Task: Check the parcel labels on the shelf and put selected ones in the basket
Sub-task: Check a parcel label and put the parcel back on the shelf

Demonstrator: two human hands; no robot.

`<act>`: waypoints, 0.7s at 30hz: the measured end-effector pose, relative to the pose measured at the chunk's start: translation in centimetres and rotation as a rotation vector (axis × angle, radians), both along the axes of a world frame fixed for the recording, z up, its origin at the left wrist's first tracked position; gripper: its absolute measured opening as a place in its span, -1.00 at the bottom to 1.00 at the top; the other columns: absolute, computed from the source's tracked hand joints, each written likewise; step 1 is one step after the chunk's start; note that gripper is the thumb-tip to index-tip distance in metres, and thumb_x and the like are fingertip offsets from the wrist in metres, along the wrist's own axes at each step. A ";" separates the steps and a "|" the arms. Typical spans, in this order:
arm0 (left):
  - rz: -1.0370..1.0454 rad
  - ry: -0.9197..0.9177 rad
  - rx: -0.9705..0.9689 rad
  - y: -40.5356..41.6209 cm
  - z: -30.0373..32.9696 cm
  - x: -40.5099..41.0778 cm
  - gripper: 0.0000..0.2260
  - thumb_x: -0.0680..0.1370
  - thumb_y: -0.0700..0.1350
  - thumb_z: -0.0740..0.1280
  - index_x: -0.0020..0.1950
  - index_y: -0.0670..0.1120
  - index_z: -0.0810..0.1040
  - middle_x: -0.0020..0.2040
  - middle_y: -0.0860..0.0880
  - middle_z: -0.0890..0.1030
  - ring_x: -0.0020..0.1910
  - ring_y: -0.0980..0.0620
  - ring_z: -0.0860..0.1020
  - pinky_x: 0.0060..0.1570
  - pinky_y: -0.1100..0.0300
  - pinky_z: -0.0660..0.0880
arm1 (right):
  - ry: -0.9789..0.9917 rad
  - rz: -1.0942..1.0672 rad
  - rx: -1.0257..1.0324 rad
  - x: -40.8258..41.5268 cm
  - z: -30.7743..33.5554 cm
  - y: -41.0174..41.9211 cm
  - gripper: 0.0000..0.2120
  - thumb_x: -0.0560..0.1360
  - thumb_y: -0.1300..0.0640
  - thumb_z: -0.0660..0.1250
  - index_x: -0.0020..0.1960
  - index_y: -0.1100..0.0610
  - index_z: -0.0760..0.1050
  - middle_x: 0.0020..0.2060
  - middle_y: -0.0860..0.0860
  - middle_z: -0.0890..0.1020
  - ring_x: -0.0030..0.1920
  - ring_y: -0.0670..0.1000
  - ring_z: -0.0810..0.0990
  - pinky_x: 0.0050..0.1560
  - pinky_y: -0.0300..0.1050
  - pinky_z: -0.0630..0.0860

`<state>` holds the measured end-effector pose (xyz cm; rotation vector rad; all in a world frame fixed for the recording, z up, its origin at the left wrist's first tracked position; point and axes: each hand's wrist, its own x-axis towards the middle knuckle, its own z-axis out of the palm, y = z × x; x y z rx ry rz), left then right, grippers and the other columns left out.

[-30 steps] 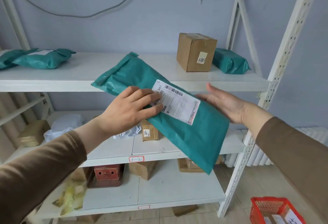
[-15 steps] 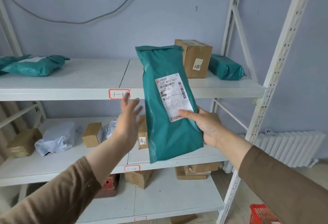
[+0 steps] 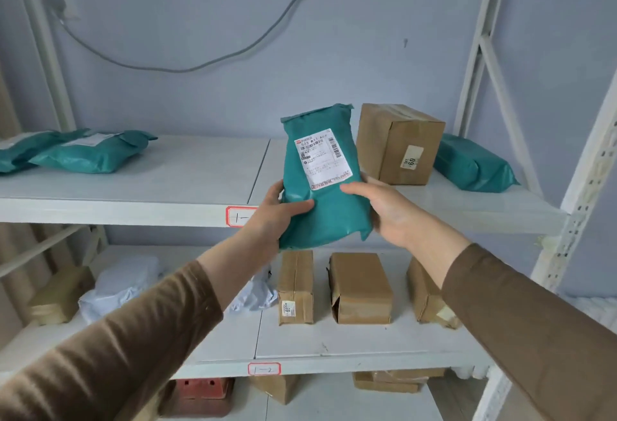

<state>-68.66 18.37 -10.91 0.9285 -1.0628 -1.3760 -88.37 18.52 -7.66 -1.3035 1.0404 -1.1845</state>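
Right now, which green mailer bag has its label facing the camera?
The green mailer held upright in both hands; the other green ones lie flat on the top shelf.

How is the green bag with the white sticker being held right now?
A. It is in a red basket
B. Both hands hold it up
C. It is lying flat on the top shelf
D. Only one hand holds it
B: the left hand and right hand each grip a side of the upright green bag, its white sticker facing the camera.

Left hand [image 3: 272, 217], right hand [image 3: 389, 212] raised; fingers [image 3: 354, 189] gripping
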 end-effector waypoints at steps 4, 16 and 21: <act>0.036 -0.019 0.038 -6.5 2.4 1.2 -0.41 0.53 -0.27 0.48 0.48 0.07 0.39 0.30 -0.04 0.64 0.14 -0.15 0.67 -0.15 0.00 0.66 | 0.010 -0.028 0.022 1.4 0.8 -6.1 -0.63 0.57 0.16 0.42 0.36 0.04 0.49 0.19 0.06 0.71 0.15 0.08 0.70 -0.06 -0.01 0.66; 0.152 -0.401 0.089 -19.2 4.0 5.0 -0.59 0.56 -0.24 0.45 0.40 -0.14 0.53 0.28 -0.16 0.65 0.20 -0.22 0.64 0.24 -0.14 0.59 | 0.043 -0.160 0.079 7.1 -0.5 -17.9 -0.64 0.57 0.30 0.33 0.35 0.22 0.46 0.26 0.18 0.64 0.27 0.18 0.63 0.29 0.13 0.59; 0.218 -0.590 0.052 -18.4 5.5 5.0 -0.37 0.57 -0.08 0.46 0.59 -0.11 0.31 0.44 -0.11 0.51 0.27 -0.17 0.56 0.13 0.05 0.57 | 0.277 -0.230 -0.057 5.8 0.1 -16.0 -0.43 0.60 0.14 0.35 0.55 0.22 0.28 0.32 0.10 0.54 0.28 0.09 0.53 0.25 -0.05 0.44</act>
